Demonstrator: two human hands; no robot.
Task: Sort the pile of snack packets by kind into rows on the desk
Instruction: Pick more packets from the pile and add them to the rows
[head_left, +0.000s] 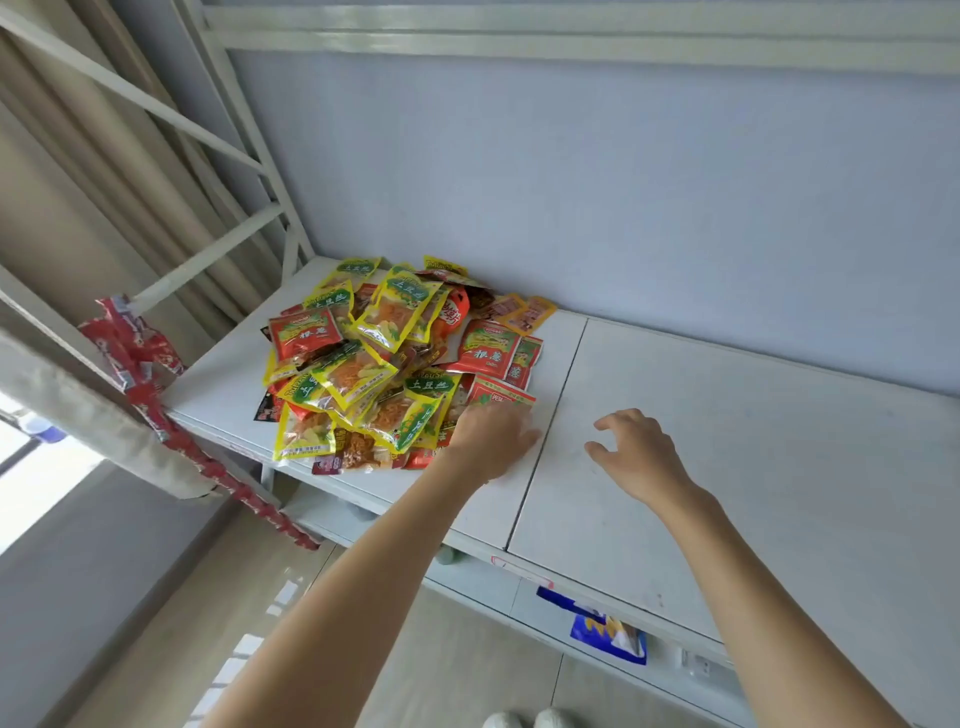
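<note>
Pile (384, 358) lay left on bench (727, 467); left hand (491, 441) nearer, touching red packet (498, 396), grip hidden; right hand (636, 454) empty, loosely curled.

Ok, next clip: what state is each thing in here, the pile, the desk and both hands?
Pile of snack packets: heaped and mixed, not yet in rows.
Red packet: at the pile's near right edge, left hand on it.
Left hand: fingers on the red packet; grip not clear.
Right hand: above the desk, fingers loosely curled, holding nothing.
Desk: bare to the right of the pile.
</note>
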